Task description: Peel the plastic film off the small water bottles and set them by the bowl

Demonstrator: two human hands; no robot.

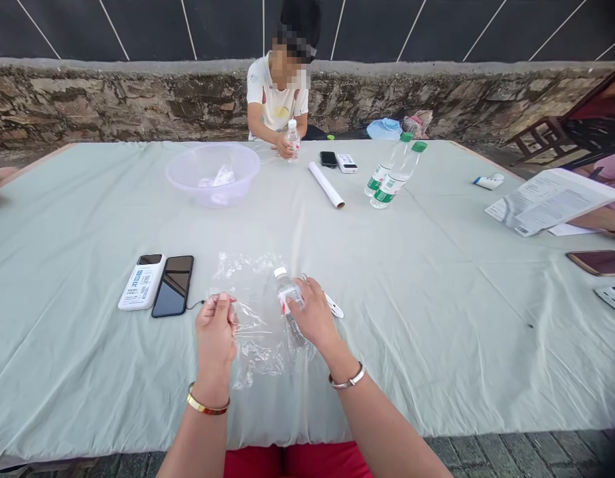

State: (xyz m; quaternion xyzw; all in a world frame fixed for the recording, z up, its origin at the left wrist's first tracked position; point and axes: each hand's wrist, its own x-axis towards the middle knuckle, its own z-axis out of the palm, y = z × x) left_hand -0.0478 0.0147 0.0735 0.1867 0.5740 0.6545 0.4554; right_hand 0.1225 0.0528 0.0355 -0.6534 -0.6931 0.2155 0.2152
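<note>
A sheet of clear plastic film [255, 325] lies spread and wrinkled on the table before me. My left hand [217, 328] is closed, pinching the film's left edge between thumb and fingers. On the film's right part lies a small clear bottle [282, 284] with a white cap and a red-and-white label, its cap pointing away from me. My right hand [312, 312] is wrapped over the bottle from the right and hides part of it. A slim white object [334, 307] sticks out beside my right hand; its kind is unclear.
Left of the film lie a white power bank [142, 285] and a black phone [172, 285]. Farther back stand a purple basin [180, 176] with crumpled plastic, a white roll [327, 186] and two green-capped bottles [391, 189]. A person [277, 106] opposite holds a similar bottle [293, 136].
</note>
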